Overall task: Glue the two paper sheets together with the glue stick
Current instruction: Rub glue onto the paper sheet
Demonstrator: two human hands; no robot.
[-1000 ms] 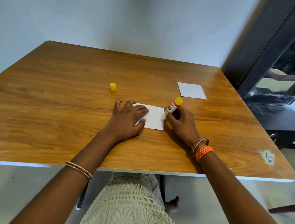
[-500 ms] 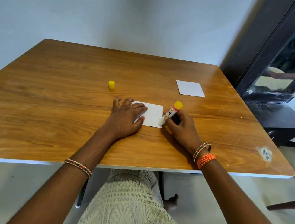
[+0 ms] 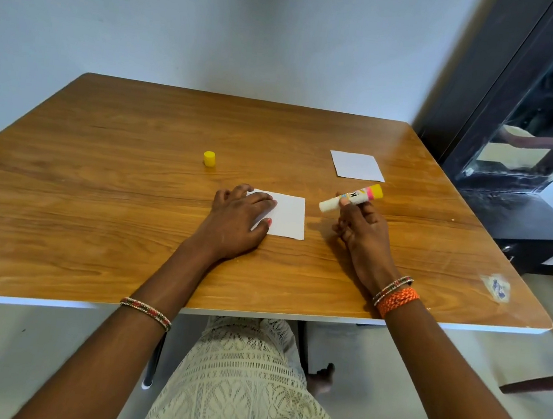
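Note:
A white paper sheet [image 3: 289, 215] lies near the middle of the wooden table [image 3: 102, 210]. My left hand [image 3: 236, 222] rests flat on the sheet's left part and covers it. My right hand [image 3: 360, 226] holds the uncapped glue stick [image 3: 352, 197] in the air just right of that sheet, its white tip pointing left and its yellow end up to the right. A second white sheet [image 3: 357, 165] lies farther back on the right. The yellow cap [image 3: 209, 159] stands alone behind my left hand.
A dark cabinet with a glass front [image 3: 531, 135] stands close against the table's right side. A torn sticker [image 3: 497, 287] is on the table's near right corner. A pale wall runs behind the table.
My right hand has lifted the glue stick off the near sheet's right edge and moved it right, tilting it nearly level. My left hand stays on the sheet.

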